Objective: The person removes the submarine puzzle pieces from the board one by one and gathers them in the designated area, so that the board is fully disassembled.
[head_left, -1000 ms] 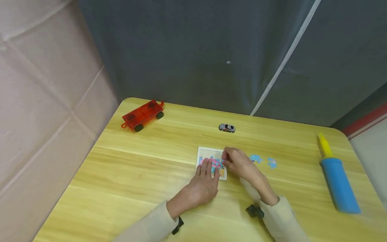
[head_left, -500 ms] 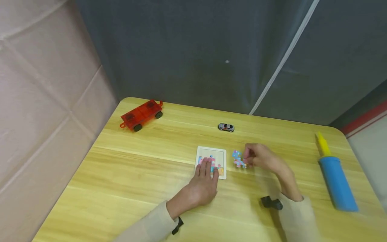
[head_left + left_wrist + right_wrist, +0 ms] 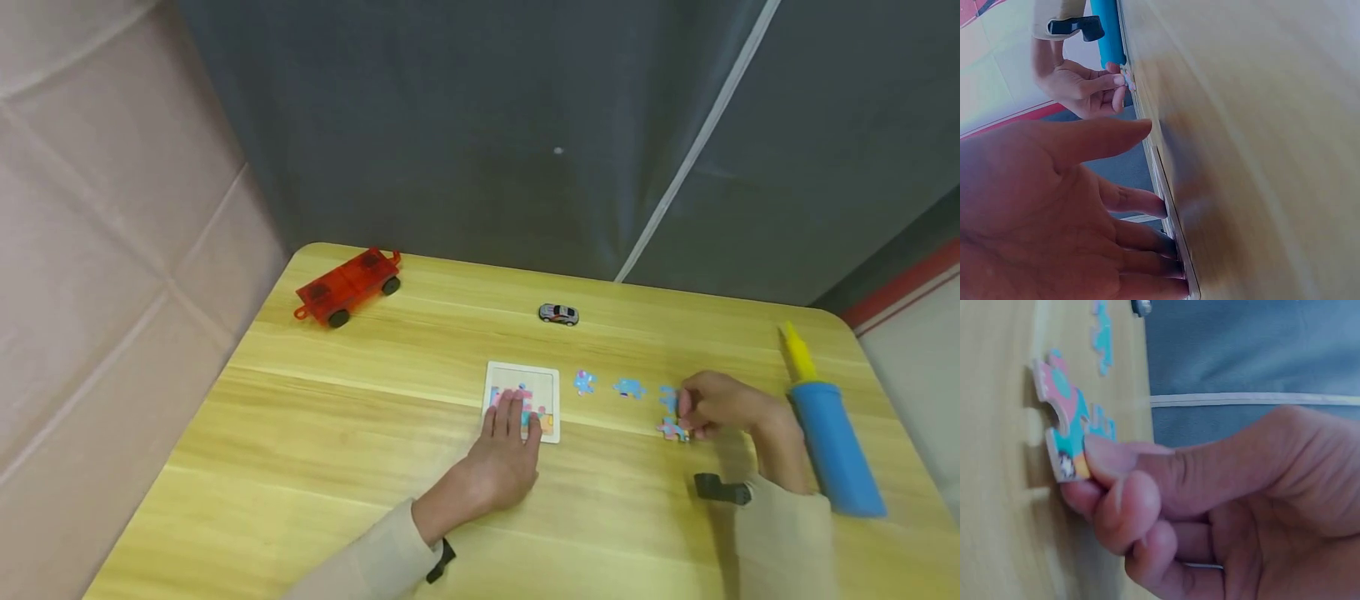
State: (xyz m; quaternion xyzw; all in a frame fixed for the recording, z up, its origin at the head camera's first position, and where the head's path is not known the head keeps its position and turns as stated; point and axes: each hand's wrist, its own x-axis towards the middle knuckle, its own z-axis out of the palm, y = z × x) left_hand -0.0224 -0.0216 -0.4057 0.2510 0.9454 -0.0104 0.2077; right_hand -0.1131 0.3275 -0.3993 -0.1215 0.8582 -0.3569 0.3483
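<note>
My left hand [image 3: 501,462] lies with extended fingers across the lower part of a white-rimmed jigsaw tray [image 3: 538,382], covering some of its fitted pieces. In the left wrist view, the fingertips [image 3: 1169,287] rest right along the tray's edge. Off to the right, my right hand [image 3: 723,404] pinches a jigsaw piece [image 3: 1072,434] between thumb and fingers, its pink, blue and orange face showing. That piece is held close over the wooden table. Beside it lies a blue jigsaw piece [image 3: 667,398], partly behind the fingers.
Two more loose pieces, a left one [image 3: 584,382] and a middle one [image 3: 629,387], lie between tray and right hand. Behind them stands a small silver toy car [image 3: 558,314]. A red toy wagon [image 3: 349,287] is at back left, a blue pump [image 3: 838,450] with yellow nozzle at right.
My right hand has moved from the tray's right edge across to the right, carrying the pinched jigsaw piece past the other loose pieces. The left hand has stayed on the tray.
</note>
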